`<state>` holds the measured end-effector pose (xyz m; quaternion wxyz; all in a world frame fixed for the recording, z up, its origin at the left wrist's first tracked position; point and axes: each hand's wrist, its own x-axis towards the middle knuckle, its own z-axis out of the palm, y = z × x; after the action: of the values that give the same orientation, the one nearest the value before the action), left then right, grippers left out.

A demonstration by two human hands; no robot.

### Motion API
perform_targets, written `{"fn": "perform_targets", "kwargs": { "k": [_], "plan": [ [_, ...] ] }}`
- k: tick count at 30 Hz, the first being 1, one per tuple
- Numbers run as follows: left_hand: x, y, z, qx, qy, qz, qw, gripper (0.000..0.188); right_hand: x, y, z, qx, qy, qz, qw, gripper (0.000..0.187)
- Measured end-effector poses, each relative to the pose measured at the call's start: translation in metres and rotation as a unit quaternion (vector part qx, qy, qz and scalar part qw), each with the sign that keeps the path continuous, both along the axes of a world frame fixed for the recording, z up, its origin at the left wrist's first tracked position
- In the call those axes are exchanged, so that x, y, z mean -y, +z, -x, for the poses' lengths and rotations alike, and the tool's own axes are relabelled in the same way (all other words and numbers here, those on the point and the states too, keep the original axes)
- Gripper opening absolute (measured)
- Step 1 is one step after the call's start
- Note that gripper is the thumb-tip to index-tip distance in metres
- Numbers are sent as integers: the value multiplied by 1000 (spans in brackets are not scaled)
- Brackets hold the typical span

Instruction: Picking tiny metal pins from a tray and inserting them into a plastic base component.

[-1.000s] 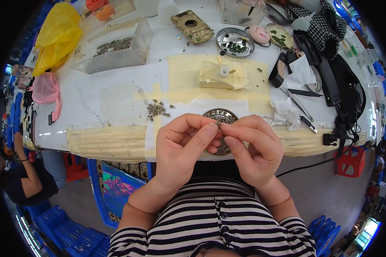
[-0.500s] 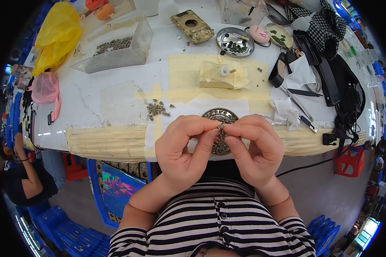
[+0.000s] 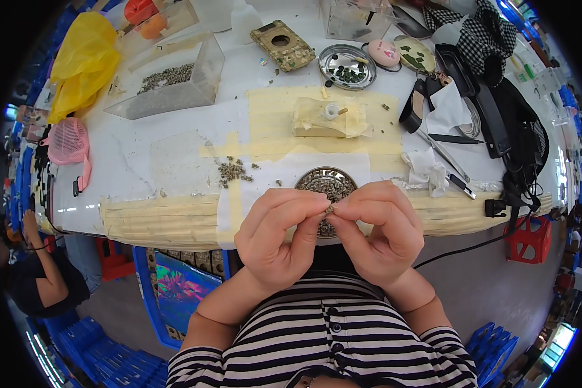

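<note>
Above the near edge of the table, my left hand (image 3: pixel 271 236) and my right hand (image 3: pixel 387 233) meet fingertip to fingertip. Thumbs and forefingers of both pinch one tiny metallic part (image 3: pixel 330 209), too small for its kind to be told. Directly beneath them a round metal dish (image 3: pixel 327 169) holds a heap of similar small parts (image 3: pixel 324 186); my fingers cover its near side. To the left of the dish, a loose cluster of these parts (image 3: pixel 231 171) lies on the table.
Beyond the dish stands a tape-wrapped block (image 3: pixel 317 127) with a small white cup (image 3: pixel 332 111). Farther back are a clear bin (image 3: pixel 204 90) of parts, a camouflage-patterned case (image 3: pixel 283 48) and a plate of green pieces (image 3: pixel 347 48). Tweezers (image 3: pixel 445 155) lie right. Another person (image 3: pixel 48 281) sits left.
My thumbs have come up to the forefingers, so both hands now pinch closely around the tiny part. The hands sit slightly lower over the dish, and the view has shifted a little.
</note>
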<state>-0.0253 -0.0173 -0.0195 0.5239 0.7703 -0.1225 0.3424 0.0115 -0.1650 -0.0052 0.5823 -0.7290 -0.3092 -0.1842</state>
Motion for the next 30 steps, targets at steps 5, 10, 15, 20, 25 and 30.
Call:
{"fn": "perform_targets", "kwargs": {
  "k": [5, 10, 15, 20, 25, 30],
  "plan": [
    [-2, -1, 0, 13, 5, -29, 999, 17, 0, -1, 0, 3, 0, -1, 1000, 28],
    [-2, 0, 1, 14, 2, -35, 999, 18, 1, 0, 0, 12, 2, 6, 1000, 27],
    [-2, 1, 1, 17, -5, -38, 999, 19, 0, 0, -2, 48, -9, 19, 999, 26],
    [-3, 3, 1, 19, -9, -38, 999, 20, 1, 1, -5, 80, -12, 48, 996, 27],
    [-4, 4, 1, 15, -10, -41, 999, 20, 1, 0, -6, 101, -12, 59, 993, 27],
    [-5, 5, 2, 5, -18, -33, 999, 20, 1, 2, -6, 104, -9, 64, 993, 27]
  ]
}}
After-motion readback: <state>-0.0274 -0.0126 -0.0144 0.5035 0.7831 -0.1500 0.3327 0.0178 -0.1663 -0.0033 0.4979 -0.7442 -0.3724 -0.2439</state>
